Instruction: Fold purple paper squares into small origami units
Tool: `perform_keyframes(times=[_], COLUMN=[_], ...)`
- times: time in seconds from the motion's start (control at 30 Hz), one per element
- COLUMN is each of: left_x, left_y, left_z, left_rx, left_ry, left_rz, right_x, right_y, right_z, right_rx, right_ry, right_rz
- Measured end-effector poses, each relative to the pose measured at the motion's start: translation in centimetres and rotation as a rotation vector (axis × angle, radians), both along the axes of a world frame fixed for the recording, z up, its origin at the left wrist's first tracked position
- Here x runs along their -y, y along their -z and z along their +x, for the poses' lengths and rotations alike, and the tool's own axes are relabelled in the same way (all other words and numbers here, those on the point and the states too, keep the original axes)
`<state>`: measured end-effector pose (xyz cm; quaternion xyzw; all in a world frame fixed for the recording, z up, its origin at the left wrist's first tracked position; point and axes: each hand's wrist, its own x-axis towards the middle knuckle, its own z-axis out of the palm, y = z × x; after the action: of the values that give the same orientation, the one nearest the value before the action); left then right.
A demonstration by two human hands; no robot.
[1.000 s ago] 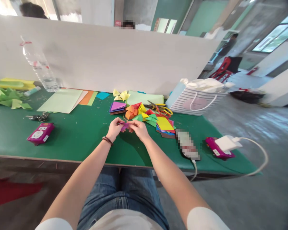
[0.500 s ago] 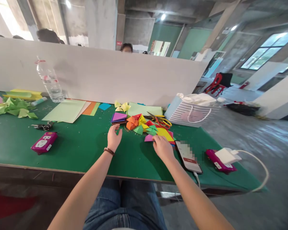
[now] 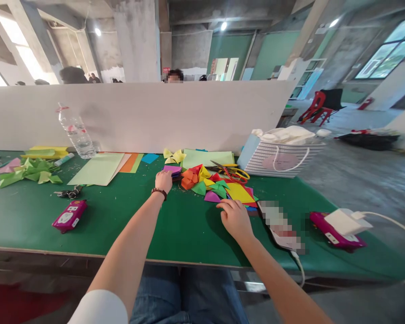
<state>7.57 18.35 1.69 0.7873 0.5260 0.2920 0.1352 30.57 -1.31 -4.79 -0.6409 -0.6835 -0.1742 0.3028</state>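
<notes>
My left hand (image 3: 164,181) reaches to the far side of the green table, its fingertips against a stack of folded purple paper (image 3: 172,171). It shows nothing held apart from that contact. My right hand (image 3: 235,219) rests on the green tabletop (image 3: 189,234) with slightly curled fingers, holding nothing. Its fingertips lie just short of a purple paper triangle (image 3: 212,196) and a yellow sheet (image 3: 238,192). Beyond them is a heap of folded coloured paper pieces (image 3: 202,180) in orange, red, green and yellow.
A water bottle (image 3: 77,135), paper sheets (image 3: 97,168), green folded paper (image 3: 30,174), keys (image 3: 69,192) and a magenta power strip (image 3: 69,216) lie left. Scissors (image 3: 231,171), a striped paper bag (image 3: 280,160), a blurred phone (image 3: 280,225) and a charger (image 3: 342,222) lie right. A white partition (image 3: 138,117) backs the table.
A second ago both hands pinched a purple paper together. Now they are apart, the left forward at the purple stack and the right lower and to the right. The view has tilted upward.
</notes>
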Motion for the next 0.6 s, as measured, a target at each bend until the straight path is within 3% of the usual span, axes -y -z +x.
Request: perform_keyframes(times=[0.13, 0.3, 0.5, 0.6], left_x=[-0.2, 1.0, 2.2, 3.8], left_y=[-0.3, -0.9, -4.2, -5.7], left_z=[0.8, -0.2, -3.0, -3.4], left_rx=[0.058, 0.296, 0.806, 1.013], left_ry=[0.009, -0.036, -0.177, -0.096], left_rz=[-0.059, -0.093, -0.138, -0.263], right_x=[0.2, 0.1, 0.4, 0.3], right_y=[0.0, -0.2, 0.0, -1.1], right_z=[0.0, 0.1, -0.2, -1.0], right_rx=[-0.001, -0.030, -0.090, -0.193], right_ry=[-0.034, -0.087, -0.135, -0.205], right_rz=[0.047, 0.092, 0.165, 0.185])
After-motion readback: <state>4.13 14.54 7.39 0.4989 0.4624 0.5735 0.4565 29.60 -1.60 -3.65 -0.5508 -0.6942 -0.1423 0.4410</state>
